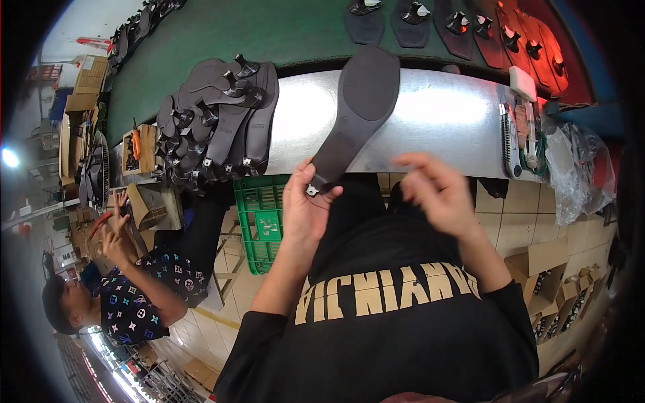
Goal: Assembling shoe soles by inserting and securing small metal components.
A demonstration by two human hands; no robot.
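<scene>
My left hand (310, 207) grips the narrow heel end of a dark brown shoe sole (368, 91), fingers and thumb wrapped round it. The sole's broad front end points away from me, over the metal bench top. A small shiny piece (312, 191) shows at the heel end, beside my fingers. To the right, my right hand (440, 195) is raised over the near bench edge, a little apart from the sole. Its fingers are loosely bent and spread, somewhat blurred, with nothing seen in them. A pile of similar soles with black heels (218, 117) lies to the left.
The metal bench (443, 111) borders a green conveyor belt (269, 30), where soles stand in a row (411, 23). Brushes and tools (521, 138) lie right, beside a plastic bag (581, 168). A green crate (261, 225) and another person (134, 289) are left; cardboard boxes (544, 269) stand lower right.
</scene>
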